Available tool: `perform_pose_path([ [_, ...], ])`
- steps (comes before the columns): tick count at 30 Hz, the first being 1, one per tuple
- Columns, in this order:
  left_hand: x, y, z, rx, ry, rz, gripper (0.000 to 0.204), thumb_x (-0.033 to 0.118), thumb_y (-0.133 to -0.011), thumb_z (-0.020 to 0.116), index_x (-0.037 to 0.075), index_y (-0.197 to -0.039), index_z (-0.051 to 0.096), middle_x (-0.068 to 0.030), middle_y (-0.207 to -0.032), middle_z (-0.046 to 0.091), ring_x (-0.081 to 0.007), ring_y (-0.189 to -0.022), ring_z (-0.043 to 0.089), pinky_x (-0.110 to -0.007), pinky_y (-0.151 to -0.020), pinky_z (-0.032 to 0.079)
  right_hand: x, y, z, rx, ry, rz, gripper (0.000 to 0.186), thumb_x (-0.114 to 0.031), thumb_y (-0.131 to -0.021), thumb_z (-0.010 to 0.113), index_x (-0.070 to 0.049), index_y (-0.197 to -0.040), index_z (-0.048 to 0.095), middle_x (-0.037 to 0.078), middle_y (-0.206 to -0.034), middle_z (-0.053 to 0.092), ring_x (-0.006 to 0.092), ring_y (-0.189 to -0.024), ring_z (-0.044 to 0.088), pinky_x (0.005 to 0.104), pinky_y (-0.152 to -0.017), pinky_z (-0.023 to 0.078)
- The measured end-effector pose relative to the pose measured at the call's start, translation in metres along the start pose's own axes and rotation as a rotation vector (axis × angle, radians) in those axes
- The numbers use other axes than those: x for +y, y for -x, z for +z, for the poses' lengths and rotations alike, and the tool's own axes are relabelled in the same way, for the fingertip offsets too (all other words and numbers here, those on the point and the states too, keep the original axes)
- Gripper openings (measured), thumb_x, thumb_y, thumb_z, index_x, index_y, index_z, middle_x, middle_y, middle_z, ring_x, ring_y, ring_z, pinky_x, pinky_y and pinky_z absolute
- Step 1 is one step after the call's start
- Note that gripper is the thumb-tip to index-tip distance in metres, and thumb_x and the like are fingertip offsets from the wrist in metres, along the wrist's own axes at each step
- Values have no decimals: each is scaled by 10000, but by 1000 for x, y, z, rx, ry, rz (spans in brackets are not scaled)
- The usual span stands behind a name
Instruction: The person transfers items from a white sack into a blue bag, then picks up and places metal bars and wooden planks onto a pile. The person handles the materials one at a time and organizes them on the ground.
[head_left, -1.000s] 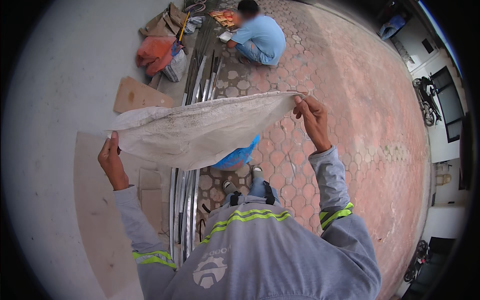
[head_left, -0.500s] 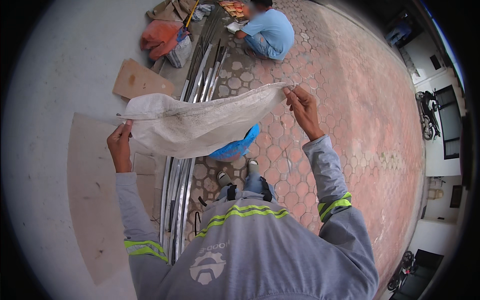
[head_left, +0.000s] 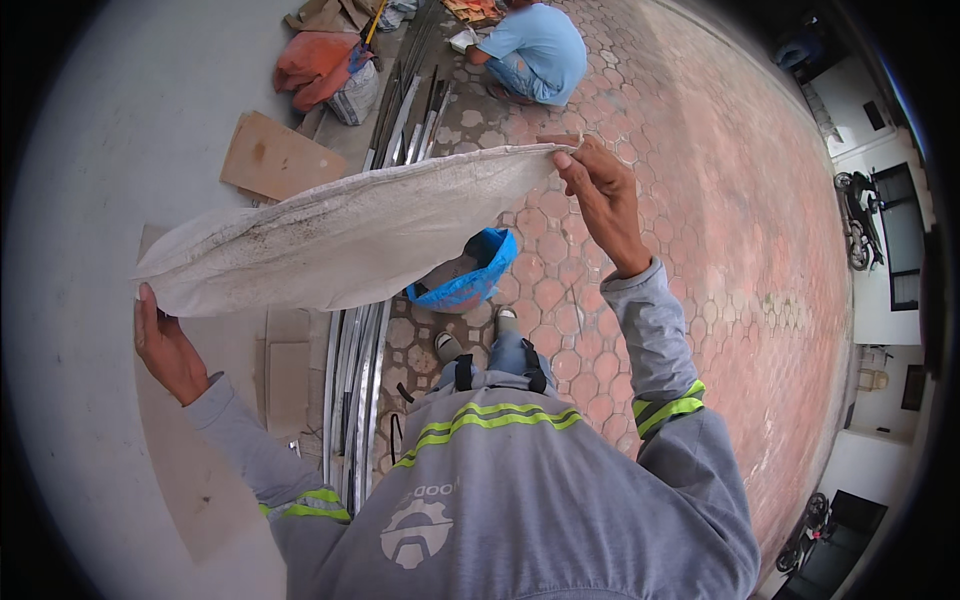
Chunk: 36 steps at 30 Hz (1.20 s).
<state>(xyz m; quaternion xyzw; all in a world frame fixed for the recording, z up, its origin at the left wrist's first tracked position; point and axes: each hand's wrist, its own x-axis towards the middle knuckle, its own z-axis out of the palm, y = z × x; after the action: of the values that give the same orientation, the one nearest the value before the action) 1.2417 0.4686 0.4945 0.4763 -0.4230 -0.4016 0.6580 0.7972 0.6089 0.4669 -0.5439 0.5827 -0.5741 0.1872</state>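
Note:
I hold a long, stained white woven sack point(head_left: 350, 235) stretched out between my hands. My left hand point(head_left: 167, 345) is closed on its left end, and my right hand point(head_left: 600, 200) pinches the right end. Below the sack, just beyond my feet, stands a blue bag point(head_left: 480, 285) with an open top and some grey material inside, partly hidden by the sack.
A crouching person point(head_left: 530, 60) in light blue is ahead. Metal strips point(head_left: 355, 400) run along my left beside cardboard sheets point(head_left: 270, 150) and an orange bundle point(head_left: 310, 70). Pink pavers point(head_left: 720, 290) extend right toward parked motorbikes point(head_left: 860, 220); another person point(head_left: 795, 50) is distant.
My left hand has moved outward to the left and down, pulling the sack wider. My right hand has risen slightly and shifted left. More of the blue bag now shows below the sack.

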Motion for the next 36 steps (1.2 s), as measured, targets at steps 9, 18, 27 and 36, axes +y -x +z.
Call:
perform_pose_path([
  [9,51,56,-77,244,308,-92,508,226,-948,556,-78,-1329,412,-171,-1369,445,-245,-1241,448,-359,-1048,354,69,11,20,-120,-112,249,384,-325,-903,620,-57,-1178,626,53,-1088,612,133,-863,566,272,-664,483],
  [18,35,172,-89,468,-48,-17,336,228,-938,568,-41,-1138,555,-116,-1146,574,-183,-1068,537,-318,-931,412,194,64,-10,-300,-216,754,408,-399,-927,556,-36,-1092,648,49,-961,673,99,-791,572,257,-632,504],
  [27,-48,235,-63,678,-865,104,274,164,-889,646,-19,-699,570,-7,-650,493,-106,-634,401,-268,-599,356,238,91,6,-916,-31,457,376,-302,-870,675,-19,-1112,623,45,-891,674,135,-742,595,278,-631,495],
  [36,-116,357,-12,756,-947,44,196,99,-823,676,-40,-725,577,-137,-659,489,-280,-579,467,-359,-575,385,121,111,87,-1407,-49,-236,772,-311,-711,797,-53,-1342,433,162,-1175,564,291,-949,599,390,-803,495],
])
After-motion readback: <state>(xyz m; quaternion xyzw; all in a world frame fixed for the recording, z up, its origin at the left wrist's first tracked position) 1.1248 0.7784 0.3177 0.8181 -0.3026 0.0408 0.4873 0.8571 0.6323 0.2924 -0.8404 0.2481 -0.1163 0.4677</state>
